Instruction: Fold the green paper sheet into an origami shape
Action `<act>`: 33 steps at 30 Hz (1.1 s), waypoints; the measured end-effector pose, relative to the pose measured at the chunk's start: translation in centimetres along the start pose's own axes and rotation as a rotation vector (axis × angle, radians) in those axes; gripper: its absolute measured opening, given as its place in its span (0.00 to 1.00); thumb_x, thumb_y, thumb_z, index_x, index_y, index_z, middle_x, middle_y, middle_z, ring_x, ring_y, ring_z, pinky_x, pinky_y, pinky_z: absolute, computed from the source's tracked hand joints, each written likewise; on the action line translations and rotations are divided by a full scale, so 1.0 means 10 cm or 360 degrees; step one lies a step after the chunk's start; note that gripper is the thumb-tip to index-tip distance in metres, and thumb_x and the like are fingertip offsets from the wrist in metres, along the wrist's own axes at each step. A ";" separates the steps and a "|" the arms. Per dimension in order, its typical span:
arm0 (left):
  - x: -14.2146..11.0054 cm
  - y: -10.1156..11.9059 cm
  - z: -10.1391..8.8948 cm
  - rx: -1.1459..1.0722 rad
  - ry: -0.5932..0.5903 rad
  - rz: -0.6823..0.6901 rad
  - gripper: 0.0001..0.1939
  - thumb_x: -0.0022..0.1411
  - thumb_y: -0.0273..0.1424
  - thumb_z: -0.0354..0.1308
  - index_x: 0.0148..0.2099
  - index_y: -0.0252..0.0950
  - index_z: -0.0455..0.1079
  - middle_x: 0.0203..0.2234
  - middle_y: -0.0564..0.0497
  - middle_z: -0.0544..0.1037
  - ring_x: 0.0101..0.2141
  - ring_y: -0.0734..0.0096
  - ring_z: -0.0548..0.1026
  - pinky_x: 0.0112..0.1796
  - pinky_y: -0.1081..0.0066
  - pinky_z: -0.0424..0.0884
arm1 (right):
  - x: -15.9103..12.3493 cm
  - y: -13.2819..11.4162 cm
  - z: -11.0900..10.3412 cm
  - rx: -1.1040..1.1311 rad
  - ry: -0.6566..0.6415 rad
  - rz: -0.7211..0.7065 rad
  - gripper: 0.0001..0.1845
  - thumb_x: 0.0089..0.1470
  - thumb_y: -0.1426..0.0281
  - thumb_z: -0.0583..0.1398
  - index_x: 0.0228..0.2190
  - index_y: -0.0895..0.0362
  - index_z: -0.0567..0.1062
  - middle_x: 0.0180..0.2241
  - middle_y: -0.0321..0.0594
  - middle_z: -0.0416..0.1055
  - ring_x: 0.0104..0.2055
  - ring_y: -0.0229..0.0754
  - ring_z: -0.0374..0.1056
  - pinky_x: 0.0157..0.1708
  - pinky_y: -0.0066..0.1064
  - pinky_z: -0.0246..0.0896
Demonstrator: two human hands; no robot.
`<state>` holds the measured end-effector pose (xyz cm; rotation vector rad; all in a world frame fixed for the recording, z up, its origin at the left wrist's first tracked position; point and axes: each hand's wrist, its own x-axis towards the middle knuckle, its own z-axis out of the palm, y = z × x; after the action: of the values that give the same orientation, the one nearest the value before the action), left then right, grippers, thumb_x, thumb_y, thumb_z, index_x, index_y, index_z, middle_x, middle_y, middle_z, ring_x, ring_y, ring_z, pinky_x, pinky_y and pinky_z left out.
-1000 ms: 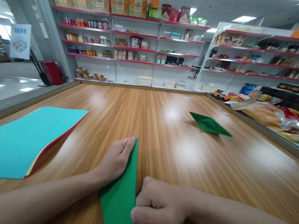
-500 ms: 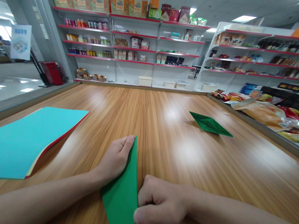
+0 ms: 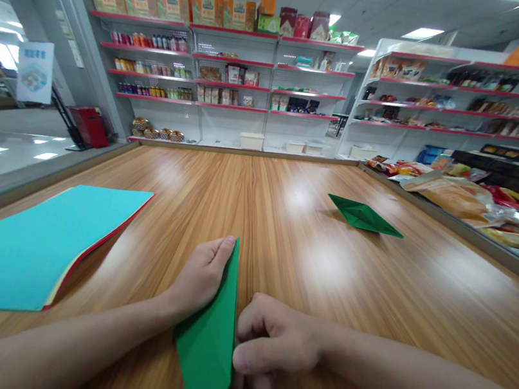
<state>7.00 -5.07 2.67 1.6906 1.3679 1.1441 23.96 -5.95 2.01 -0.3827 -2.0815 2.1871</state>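
Folded green paper (image 3: 203, 355): near, centre, at the wood table (image 3: 289, 257). My left hand (image 3: 201, 273) pinches its far tip, thumb against fingers. My right hand (image 3: 277, 340) is curled at its right edge; I cannot tell whether those fingers pinch it. Second green folded piece (image 3: 366, 217): farther, right. Turquoise sheet (image 3: 41, 246): left. Sign (image 3: 35, 71), far left: blue characters, too blurred to read. Orange boxes (image 3: 142, 1), far shelf (image 3: 235, 31): printing illegible.
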 end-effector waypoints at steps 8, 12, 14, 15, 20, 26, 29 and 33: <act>-0.03 -0.02 0.02 -0.0010 -0.0007 0.0097 0.20 0.67 0.41 0.42 0.24 0.39 0.50 0.19 0.58 0.52 0.21 0.75 0.53 0.24 0.73 0.55 | 0.03 0.06 -0.01 0.0264 0.0152 0.0104 0.27 0.46 0.50 0.63 0.23 0.65 0.73 0.14 0.35 0.67 0.14 0.30 0.62 0.13 0.18 0.56; -0.05 -0.02 0.04 -0.0013 -0.0063 0.0108 0.20 0.67 0.42 0.42 0.24 0.38 0.51 0.20 0.58 0.53 0.22 0.75 0.55 0.24 0.73 0.55 | 0.00 0.04 -0.01 0.0226 0.0029 0.0125 0.28 0.48 0.50 0.61 0.25 0.66 0.73 0.15 0.35 0.67 0.15 0.30 0.63 0.15 0.19 0.57; -0.06 -0.03 0.05 -0.0028 -0.0071 0.0119 0.20 0.68 0.42 0.42 0.24 0.38 0.52 0.20 0.58 0.53 0.22 0.75 0.55 0.25 0.73 0.56 | -0.01 0.05 -0.01 0.0222 0.0007 0.0110 0.27 0.49 0.51 0.61 0.25 0.66 0.73 0.15 0.35 0.67 0.15 0.30 0.64 0.16 0.19 0.59; -0.07 -0.03 0.05 -0.0030 -0.0069 0.0120 0.20 0.68 0.42 0.42 0.24 0.38 0.51 0.20 0.58 0.53 0.22 0.75 0.55 0.25 0.73 0.56 | 0.00 0.06 -0.01 0.0223 0.0034 0.0089 0.26 0.50 0.51 0.61 0.25 0.66 0.73 0.15 0.35 0.67 0.15 0.30 0.64 0.16 0.19 0.58; -0.09 -0.04 0.06 -0.0002 -0.0068 0.0111 0.21 0.68 0.42 0.42 0.24 0.38 0.50 0.19 0.58 0.52 0.21 0.75 0.54 0.23 0.73 0.54 | 0.05 0.12 -0.01 0.0332 0.0216 0.0007 0.26 0.47 0.52 0.63 0.22 0.65 0.72 0.13 0.34 0.66 0.13 0.30 0.61 0.11 0.19 0.53; -0.13 0.00 0.06 -0.0003 -0.0139 0.0177 0.21 0.68 0.41 0.41 0.24 0.38 0.51 0.19 0.58 0.53 0.21 0.75 0.54 0.23 0.73 0.55 | 0.02 0.08 -0.02 0.0293 0.0079 0.0068 0.25 0.50 0.53 0.61 0.25 0.66 0.73 0.14 0.35 0.67 0.13 0.30 0.62 0.13 0.19 0.56; -0.15 0.00 0.06 -0.0013 -0.0162 0.0171 0.21 0.68 0.41 0.41 0.24 0.38 0.52 0.19 0.58 0.53 0.22 0.75 0.55 0.24 0.73 0.55 | 0.03 0.10 -0.04 0.0333 0.0087 0.0013 0.24 0.50 0.54 0.61 0.24 0.66 0.73 0.14 0.36 0.67 0.13 0.31 0.63 0.13 0.19 0.57; -0.16 -0.01 0.07 0.0002 -0.0207 0.0152 0.21 0.68 0.41 0.41 0.24 0.38 0.52 0.19 0.58 0.54 0.22 0.75 0.55 0.24 0.73 0.54 | 0.06 0.18 -0.08 0.0464 0.0186 -0.0106 0.25 0.49 0.53 0.61 0.21 0.66 0.73 0.12 0.36 0.67 0.11 0.33 0.61 0.10 0.20 0.53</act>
<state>7.49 -6.60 1.96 1.8149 1.2194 1.0655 23.71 -5.18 0.16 -0.3950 -1.6604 2.3203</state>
